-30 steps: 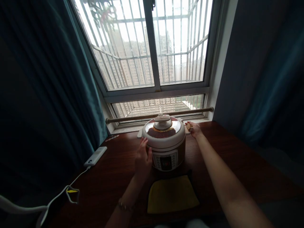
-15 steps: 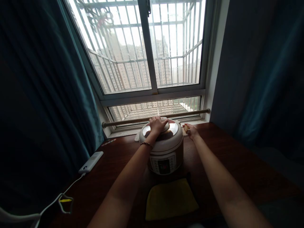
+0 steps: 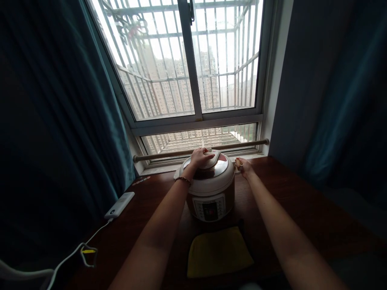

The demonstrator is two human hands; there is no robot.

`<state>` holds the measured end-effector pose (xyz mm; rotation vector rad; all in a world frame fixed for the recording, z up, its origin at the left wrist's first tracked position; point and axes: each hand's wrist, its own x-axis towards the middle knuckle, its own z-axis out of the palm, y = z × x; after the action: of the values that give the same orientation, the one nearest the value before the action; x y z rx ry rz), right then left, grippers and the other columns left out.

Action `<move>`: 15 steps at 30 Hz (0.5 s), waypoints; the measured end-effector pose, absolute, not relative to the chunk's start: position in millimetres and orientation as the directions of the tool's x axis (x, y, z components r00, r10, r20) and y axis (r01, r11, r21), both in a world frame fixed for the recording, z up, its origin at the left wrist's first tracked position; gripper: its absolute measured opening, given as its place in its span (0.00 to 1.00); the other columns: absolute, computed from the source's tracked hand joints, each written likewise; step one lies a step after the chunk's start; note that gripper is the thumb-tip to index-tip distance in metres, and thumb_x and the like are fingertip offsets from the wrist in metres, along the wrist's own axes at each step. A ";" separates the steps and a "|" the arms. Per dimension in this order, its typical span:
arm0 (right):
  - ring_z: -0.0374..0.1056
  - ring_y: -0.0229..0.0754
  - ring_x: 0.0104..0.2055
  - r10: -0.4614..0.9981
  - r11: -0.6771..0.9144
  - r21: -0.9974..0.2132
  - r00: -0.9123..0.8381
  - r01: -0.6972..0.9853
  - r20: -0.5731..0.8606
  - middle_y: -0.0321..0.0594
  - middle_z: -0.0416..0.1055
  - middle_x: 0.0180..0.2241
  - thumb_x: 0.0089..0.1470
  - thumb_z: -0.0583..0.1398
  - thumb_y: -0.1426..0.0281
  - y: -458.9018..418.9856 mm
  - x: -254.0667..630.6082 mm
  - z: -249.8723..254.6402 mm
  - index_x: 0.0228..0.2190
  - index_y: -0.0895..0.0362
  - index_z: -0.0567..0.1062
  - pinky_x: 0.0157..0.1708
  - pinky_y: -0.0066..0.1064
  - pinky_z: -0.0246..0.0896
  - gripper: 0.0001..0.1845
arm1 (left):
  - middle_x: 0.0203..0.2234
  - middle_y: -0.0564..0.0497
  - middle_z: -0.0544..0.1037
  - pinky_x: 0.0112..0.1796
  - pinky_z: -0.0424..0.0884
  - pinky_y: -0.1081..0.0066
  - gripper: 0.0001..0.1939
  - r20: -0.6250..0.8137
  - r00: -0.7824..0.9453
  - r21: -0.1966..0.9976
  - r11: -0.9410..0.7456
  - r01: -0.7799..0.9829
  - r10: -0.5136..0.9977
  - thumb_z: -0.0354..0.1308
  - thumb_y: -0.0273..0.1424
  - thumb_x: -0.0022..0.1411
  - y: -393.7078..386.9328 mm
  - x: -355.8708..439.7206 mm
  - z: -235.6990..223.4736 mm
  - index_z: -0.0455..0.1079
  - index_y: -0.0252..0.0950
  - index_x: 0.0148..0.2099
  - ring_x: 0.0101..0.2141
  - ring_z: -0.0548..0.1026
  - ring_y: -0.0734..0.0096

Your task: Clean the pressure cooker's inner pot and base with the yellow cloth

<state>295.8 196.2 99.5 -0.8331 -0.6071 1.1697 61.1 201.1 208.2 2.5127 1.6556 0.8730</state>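
Note:
A cream and brown electric pressure cooker (image 3: pixel 211 193) stands on the dark wooden table (image 3: pixel 302 209) by the window, its control panel facing me. My left hand (image 3: pixel 199 157) is closed over the handle on top of the lid (image 3: pixel 216 167). My right hand (image 3: pixel 244 166) grips the small side handle at the cooker's right. A yellow cloth (image 3: pixel 219 251) lies flat on the table just in front of the cooker.
A white power bank (image 3: pixel 121 204) with a white cable (image 3: pixel 72 253) lies at the table's left edge. A wooden rod (image 3: pixel 242 143) runs along the window sill behind the cooker. Dark teal curtains (image 3: pixel 60 121) hang on both sides.
My left hand rose from the cooker's left side to the handle on top of the lid and closed on it. My right hand stayed on the side handle.

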 end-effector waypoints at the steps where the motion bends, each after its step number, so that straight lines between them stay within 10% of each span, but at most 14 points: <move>1: 0.65 0.32 0.21 0.956 0.160 -0.826 0.295 -0.541 -0.008 0.34 0.69 0.21 0.51 0.57 0.69 196.3 295.9 99.5 0.27 0.62 0.70 0.23 0.24 0.61 0.07 | 0.33 0.50 0.76 0.38 0.64 0.70 0.24 0.433 0.310 0.302 -0.460 0.835 0.846 0.54 0.51 0.49 201.6 59.5 209.0 0.72 0.38 0.39 0.37 0.72 0.63; 15: 0.63 0.29 0.23 0.949 0.164 -0.845 0.316 -0.509 -0.007 0.32 0.67 0.24 0.57 0.54 0.67 195.6 295.0 99.8 0.30 0.62 0.70 0.23 0.24 0.61 0.11 | 0.40 0.45 0.72 0.40 0.63 0.64 0.28 0.345 0.329 0.209 -0.413 0.886 0.879 0.56 0.53 0.43 205.1 68.7 215.4 0.71 0.40 0.42 0.43 0.68 0.53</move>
<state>295.0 195.6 99.8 -0.8720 -0.6206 1.1398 68.7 205.1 215.4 2.5748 1.7105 0.6507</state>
